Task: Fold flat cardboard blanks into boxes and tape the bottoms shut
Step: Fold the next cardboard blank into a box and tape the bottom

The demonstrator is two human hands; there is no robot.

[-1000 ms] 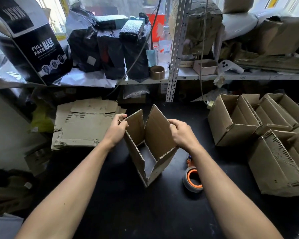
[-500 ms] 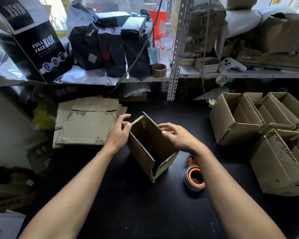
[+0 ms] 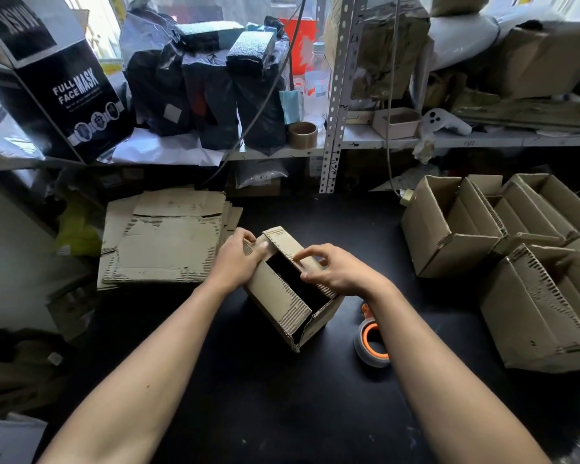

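1. The stack of flat blanks [image 3: 163,242] lay at the back left of the worktop [image 3: 282,396], just beside your left wrist. A sideways sweep of that arm could have pushed the top sheets askew.
2. Your left hand [image 3: 236,259] gripped the box [image 3: 282,296] at its far left corner, fingers curled over one flap. The box stood mid-worktop, its seam gaping dark. Had that flap sprung up, the bottom would have closed crooked.
3. Your right hand [image 3: 337,272] pressed the opposite flap down, its fingers bent onto the torn edge, the forefinger lifted. The cardboard looked ragged there, so hard pressure could have torn it or caved the flap inwards.
4. The tape roll [image 3: 372,343] lay just right of the box, near your right forearm. Reaching for it meant freeing a hand, and the flaps might have reopened.
5. The finished boxes [image 3: 476,242] crowded the right edge; a nudge could have tipped one.
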